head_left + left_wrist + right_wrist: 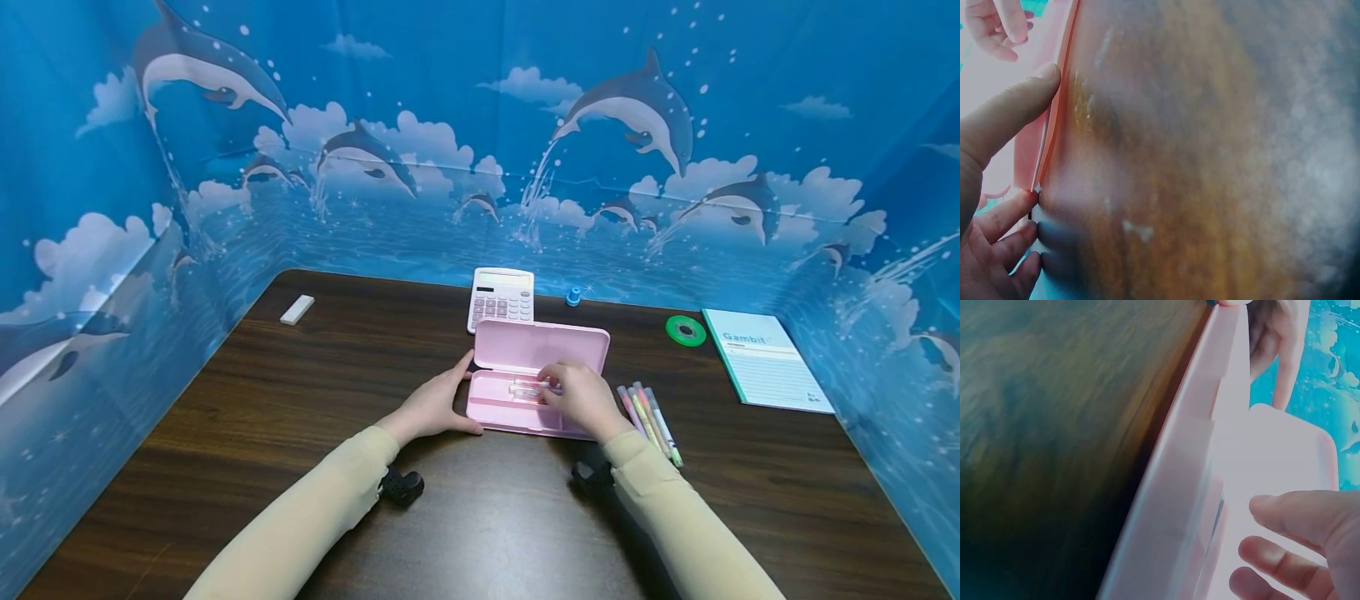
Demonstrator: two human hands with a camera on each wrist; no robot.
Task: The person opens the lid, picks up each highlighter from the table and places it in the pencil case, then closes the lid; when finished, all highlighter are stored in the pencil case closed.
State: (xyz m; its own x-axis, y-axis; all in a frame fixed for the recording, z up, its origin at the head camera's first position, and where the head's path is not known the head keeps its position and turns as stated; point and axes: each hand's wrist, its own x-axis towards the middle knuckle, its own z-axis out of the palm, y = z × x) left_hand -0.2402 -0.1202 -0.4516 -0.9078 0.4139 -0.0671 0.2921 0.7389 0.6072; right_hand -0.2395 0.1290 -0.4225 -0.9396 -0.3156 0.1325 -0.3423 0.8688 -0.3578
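A pink pencil case [542, 343] lies on the table with its lid raised at the back. Around its left end my left hand [432, 407] holds on, thumb at the front edge and fingers toward the back corner. My right hand [587, 402] reaches inside, over a few slim clear-barrelled pens [525, 390] in the back compartment. The right wrist view shows the right hand's fingers [1272, 556] spread apart, with nothing visible between them. Its fingertips partly hide the pens in the head view. Several coloured markers [651, 421] lie just right of the case.
A white calculator [502, 293] stands behind the case, with a small blue object [573, 297] beside it. Farther right are a green tape roll [686, 331] and a notebook [768, 358]. A white eraser-like block [297, 310] lies far left. Dolphin-printed curtains [450, 100] border the table.
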